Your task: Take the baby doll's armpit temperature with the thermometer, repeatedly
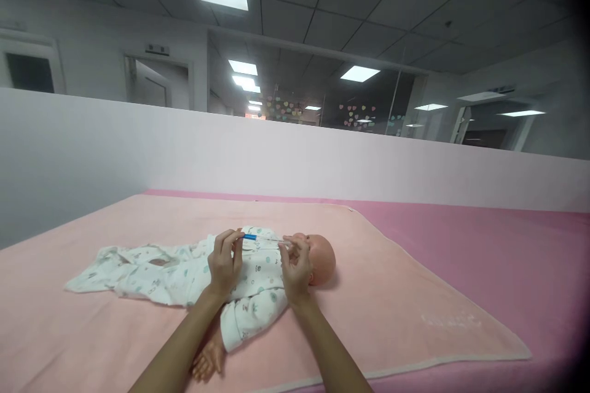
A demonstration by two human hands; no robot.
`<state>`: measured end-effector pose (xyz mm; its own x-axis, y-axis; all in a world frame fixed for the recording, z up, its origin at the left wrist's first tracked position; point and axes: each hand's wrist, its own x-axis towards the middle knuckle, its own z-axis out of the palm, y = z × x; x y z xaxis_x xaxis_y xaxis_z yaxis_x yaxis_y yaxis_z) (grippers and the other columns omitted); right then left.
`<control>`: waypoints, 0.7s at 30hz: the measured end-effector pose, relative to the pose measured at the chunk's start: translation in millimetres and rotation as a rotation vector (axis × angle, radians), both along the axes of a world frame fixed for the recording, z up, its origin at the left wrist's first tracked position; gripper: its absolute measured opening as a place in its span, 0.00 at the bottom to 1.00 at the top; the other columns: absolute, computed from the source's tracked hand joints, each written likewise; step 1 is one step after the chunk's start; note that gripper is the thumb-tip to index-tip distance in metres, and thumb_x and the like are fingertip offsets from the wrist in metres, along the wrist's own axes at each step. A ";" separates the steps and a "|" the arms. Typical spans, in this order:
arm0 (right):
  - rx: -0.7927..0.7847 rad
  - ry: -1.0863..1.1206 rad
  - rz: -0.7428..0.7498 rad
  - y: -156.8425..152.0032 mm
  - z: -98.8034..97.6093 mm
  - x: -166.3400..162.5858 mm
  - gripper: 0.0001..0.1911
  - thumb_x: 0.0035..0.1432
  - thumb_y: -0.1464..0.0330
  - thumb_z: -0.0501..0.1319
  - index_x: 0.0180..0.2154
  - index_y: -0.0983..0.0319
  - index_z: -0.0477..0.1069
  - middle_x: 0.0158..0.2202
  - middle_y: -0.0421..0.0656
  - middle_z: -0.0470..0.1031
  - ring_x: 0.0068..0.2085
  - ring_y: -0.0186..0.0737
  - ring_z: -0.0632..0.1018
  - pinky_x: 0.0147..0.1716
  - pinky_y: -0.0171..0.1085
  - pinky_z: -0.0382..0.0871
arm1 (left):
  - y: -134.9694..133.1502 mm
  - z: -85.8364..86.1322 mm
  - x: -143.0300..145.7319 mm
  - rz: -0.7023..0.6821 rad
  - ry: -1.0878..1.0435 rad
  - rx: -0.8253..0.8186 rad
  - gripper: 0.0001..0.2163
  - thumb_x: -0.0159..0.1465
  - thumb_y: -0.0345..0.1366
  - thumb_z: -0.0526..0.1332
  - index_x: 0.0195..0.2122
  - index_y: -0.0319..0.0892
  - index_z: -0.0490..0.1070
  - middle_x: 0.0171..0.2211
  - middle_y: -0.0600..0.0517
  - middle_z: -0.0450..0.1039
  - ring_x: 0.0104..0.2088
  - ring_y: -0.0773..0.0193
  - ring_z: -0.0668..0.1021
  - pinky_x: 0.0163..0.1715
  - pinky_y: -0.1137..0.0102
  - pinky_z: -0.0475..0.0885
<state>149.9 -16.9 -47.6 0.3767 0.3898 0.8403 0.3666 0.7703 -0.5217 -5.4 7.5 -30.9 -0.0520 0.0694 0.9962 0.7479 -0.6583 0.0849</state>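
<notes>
Above the chest of a baby doll [260, 273], my two hands hold a slim clear thermometer [268, 238] with a blue end, lying nearly level. My left hand [225, 263] pinches the blue end between thumb and fingers. The fingertips of my right hand [297, 267] close on the other, clear end, close to the doll's chin. The doll lies on its back in a white printed sleepsuit, its bald head [324, 260] to the right. One doll hand [209, 359] rests palm-up near my left forearm. My right hand partly covers the doll's face and neck.
Under the doll is a peach towel [396, 313] with a pale edge, spread on a pink padded surface [461, 245]. A low white wall [276, 163] runs along the back. Beyond it are glass panels with heart stickers, doors and ceiling lights.
</notes>
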 end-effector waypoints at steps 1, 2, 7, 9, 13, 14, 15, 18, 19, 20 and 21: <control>0.008 0.003 -0.001 0.0 -0.1 0.0 0.09 0.57 0.66 0.57 0.40 0.62 0.65 0.29 0.41 0.71 0.23 0.28 0.68 0.23 0.31 0.68 | -0.4 0.4 0.9 -0.005 -0.006 -0.004 0.08 0.60 0.27 0.54 0.41 0.41 0.66 0.38 0.49 0.68 0.33 0.68 0.73 0.29 0.74 0.71; 0.011 0.006 0.001 0.3 -0.4 0.0 0.09 0.57 0.67 0.57 0.40 0.62 0.66 0.30 0.41 0.71 0.23 0.29 0.68 0.23 0.31 0.68 | -1.0 0.6 1.8 -0.011 -0.014 -0.008 0.09 0.61 0.27 0.54 0.41 0.41 0.66 0.38 0.49 0.67 0.34 0.68 0.73 0.30 0.74 0.71; -0.004 0.032 -0.042 1.9 -2.1 0.3 0.09 0.56 0.66 0.57 0.40 0.62 0.66 0.34 0.44 0.73 0.25 0.30 0.72 0.25 0.32 0.69 | -3.1 0.0 5.4 -0.030 -0.021 -0.047 0.09 0.62 0.28 0.52 0.42 0.41 0.66 0.38 0.48 0.67 0.38 0.66 0.73 0.31 0.74 0.71; -0.004 0.042 -0.072 1.6 -1.7 1.0 0.09 0.56 0.66 0.57 0.39 0.62 0.67 0.35 0.44 0.74 0.27 0.32 0.73 0.28 0.33 0.69 | -3.0 -1.1 5.9 -0.019 0.002 -0.061 0.09 0.62 0.28 0.52 0.42 0.41 0.66 0.38 0.48 0.67 0.39 0.66 0.73 0.31 0.74 0.71; -0.025 0.038 -0.081 -0.5 -0.7 2.2 0.10 0.57 0.66 0.56 0.41 0.62 0.67 0.37 0.45 0.74 0.31 0.34 0.74 0.30 0.34 0.70 | -2.4 -2.6 6.2 0.004 0.022 -0.079 0.09 0.63 0.29 0.51 0.42 0.41 0.66 0.38 0.48 0.68 0.39 0.66 0.74 0.31 0.75 0.71; -0.032 0.031 -0.068 -1.1 -0.8 2.3 0.10 0.58 0.66 0.55 0.42 0.62 0.67 0.38 0.46 0.74 0.32 0.34 0.74 0.31 0.34 0.70 | -2.4 -2.6 6.3 0.007 0.019 -0.081 0.09 0.63 0.29 0.51 0.42 0.41 0.66 0.38 0.48 0.68 0.39 0.66 0.74 0.30 0.75 0.71; -0.038 0.024 -0.052 -1.4 -0.9 2.3 0.11 0.58 0.66 0.55 0.43 0.62 0.66 0.39 0.46 0.73 0.32 0.34 0.74 0.32 0.34 0.71 | -2.5 -2.6 6.5 0.009 0.017 -0.081 0.09 0.63 0.30 0.51 0.42 0.41 0.66 0.38 0.48 0.68 0.39 0.66 0.74 0.30 0.74 0.71; -0.046 0.008 -0.020 -1.7 -1.8 2.1 0.12 0.60 0.67 0.52 0.46 0.61 0.64 0.43 0.47 0.72 0.32 0.33 0.74 0.32 0.35 0.71 | -3.1 -2.3 7.2 -0.001 0.017 -0.078 0.09 0.63 0.30 0.51 0.43 0.42 0.66 0.39 0.48 0.68 0.39 0.65 0.74 0.30 0.74 0.71; -0.045 0.009 -0.016 -1.6 -2.1 2.0 0.13 0.61 0.68 0.51 0.47 0.61 0.64 0.44 0.48 0.71 0.31 0.32 0.73 0.32 0.35 0.71 | -3.2 -2.3 7.4 -0.005 0.021 -0.079 0.09 0.63 0.30 0.51 0.43 0.42 0.66 0.39 0.48 0.68 0.40 0.65 0.74 0.30 0.74 0.71; -0.041 0.012 -0.015 -1.3 -2.2 1.9 0.13 0.61 0.68 0.50 0.47 0.61 0.63 0.44 0.48 0.71 0.30 0.31 0.73 0.31 0.35 0.71 | -3.1 -2.4 7.5 -0.009 0.026 -0.081 0.09 0.63 0.29 0.51 0.43 0.42 0.66 0.39 0.48 0.68 0.40 0.65 0.74 0.30 0.74 0.72; -0.039 0.016 -0.015 -1.1 -2.3 1.9 0.13 0.61 0.68 0.50 0.48 0.61 0.62 0.44 0.48 0.71 0.30 0.31 0.73 0.31 0.35 0.71 | -3.0 -2.7 7.5 -0.011 0.033 -0.083 0.09 0.63 0.29 0.51 0.43 0.42 0.66 0.39 0.48 0.68 0.41 0.65 0.74 0.30 0.74 0.72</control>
